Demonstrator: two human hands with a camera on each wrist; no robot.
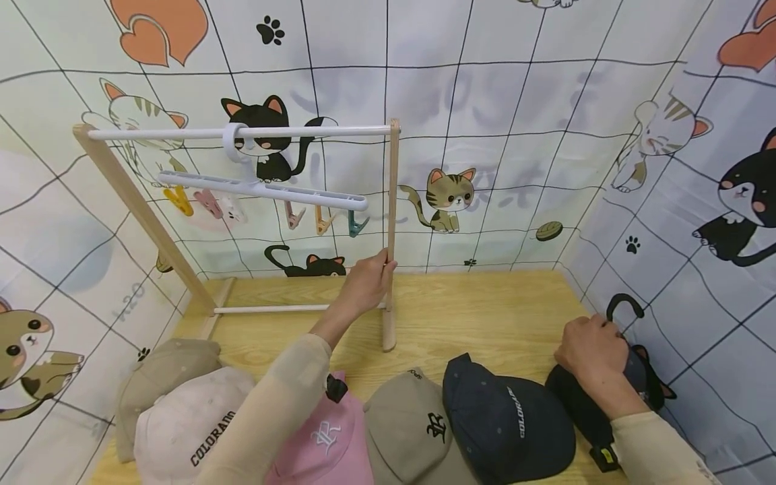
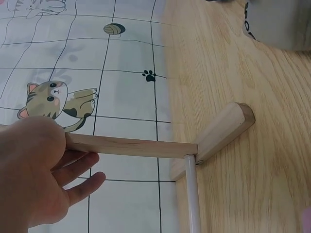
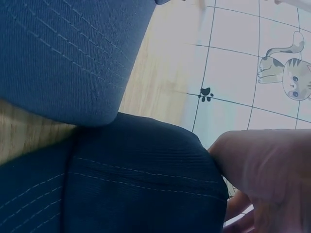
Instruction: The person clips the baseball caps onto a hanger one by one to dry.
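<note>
In the head view, my left hand (image 1: 366, 281) grips the right wooden post (image 1: 393, 202) of the rack; the left wrist view has the hand (image 2: 36, 174) around that post (image 2: 131, 145), with some fingers extended below it. At far right, my right hand (image 1: 594, 353) holds a dark cap (image 1: 566, 391) low over the table. The right wrist view has the fingers of this hand (image 3: 272, 174) at the edge of the navy cap (image 3: 146, 170), partly hidden behind it. A white hanger (image 1: 267, 190) with several colored clips hangs from the rack's top bar (image 1: 170, 134).
Along the table's (image 1: 485, 316) front edge lie an olive cap (image 1: 176, 364), a white cap (image 1: 188, 417), a pink cap (image 1: 339, 438), a khaki cap (image 1: 406, 431) and a navy cap (image 1: 506, 417). A wall cloth (image 1: 503, 101) with printed cats stands behind and at both sides.
</note>
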